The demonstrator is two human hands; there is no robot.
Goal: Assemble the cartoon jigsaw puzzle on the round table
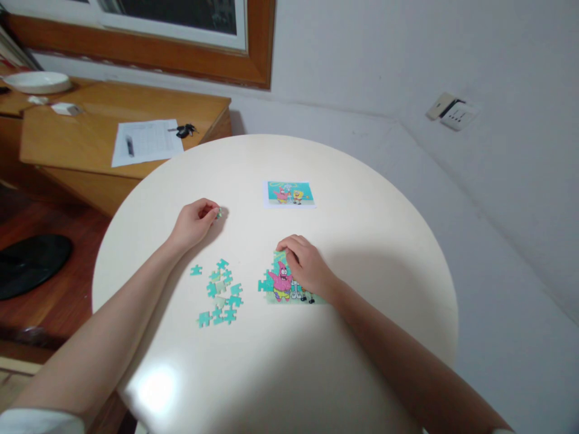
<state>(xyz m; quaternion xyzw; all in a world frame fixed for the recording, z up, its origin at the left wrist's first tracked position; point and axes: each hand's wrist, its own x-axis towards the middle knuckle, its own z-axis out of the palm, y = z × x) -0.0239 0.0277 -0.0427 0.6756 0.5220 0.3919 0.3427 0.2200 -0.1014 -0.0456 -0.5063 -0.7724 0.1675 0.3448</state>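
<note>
My left hand (198,218) is closed in a pinch on a small green puzzle piece (219,213), just over the table left of centre. A partly joined jigsaw puzzle (281,282) with a pink starfish figure lies flat near the middle. My right hand (304,260) rests over its upper right part with fingers curled down at the top edge; whether anything is between them is hidden. Loose teal puzzle pieces (218,303) lie in a cluster left of the puzzle, and one single piece (196,270) sits apart. A picture card (291,193) with the cartoon scene lies beyond both hands.
The round white table (362,199) stands against the wall. Behind it at left, a wooden cabinet (136,105) holds a printed sheet (151,137), keys (185,130) and a white plate (38,82). A wall socket (458,116) is at right.
</note>
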